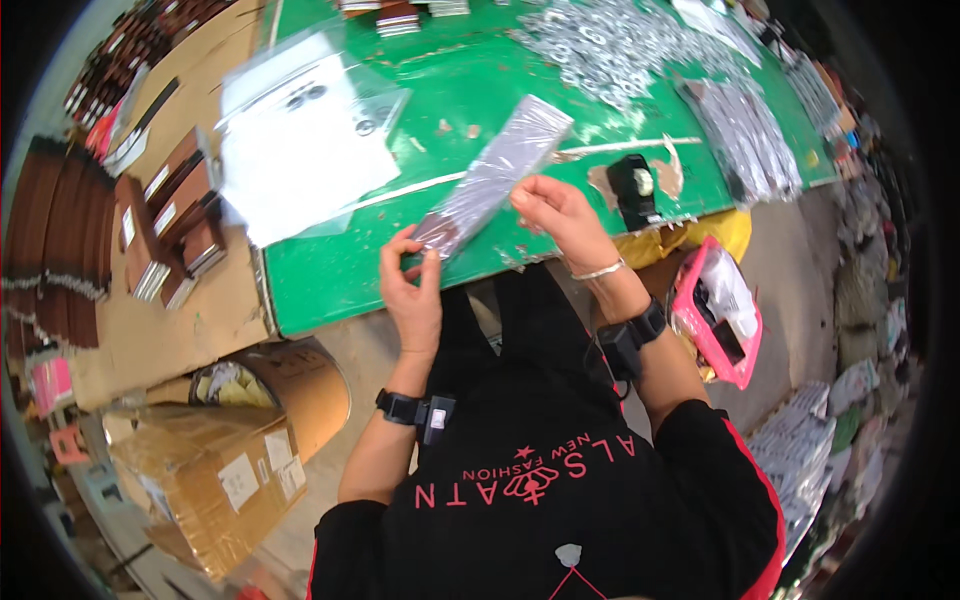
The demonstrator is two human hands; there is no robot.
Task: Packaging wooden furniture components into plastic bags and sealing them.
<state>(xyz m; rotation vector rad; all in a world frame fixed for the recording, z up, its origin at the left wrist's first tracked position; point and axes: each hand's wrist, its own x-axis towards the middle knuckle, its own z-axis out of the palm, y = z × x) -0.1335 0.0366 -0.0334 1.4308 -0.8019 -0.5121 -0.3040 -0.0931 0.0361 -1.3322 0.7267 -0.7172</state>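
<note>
A long flat bundle in shiny transparent plastic (pixel 500 170) lies slanted over the green table, its far end pointing to the upper right. My left hand (pixel 408 285) grips its near end, where a dark brown part shows through the film. Beside the bundle's right edge is my right hand (pixel 562 215), its thumb and forefinger pinched together and the other fingers curled. Whatever is in that pinch, perhaps an edge of the film, is too small to make out.
White sheets in plastic (pixel 300 150) lie left of the bundle. Metal pieces (pixel 610 50) are heaped at the far right, near wrapped bundles (pixel 745 140). A black object (pixel 633 190) sits by the front edge. Brown stacks (pixel 165 220), a cardboard box (pixel 200 480) and a pink basket (pixel 745 365) flank me.
</note>
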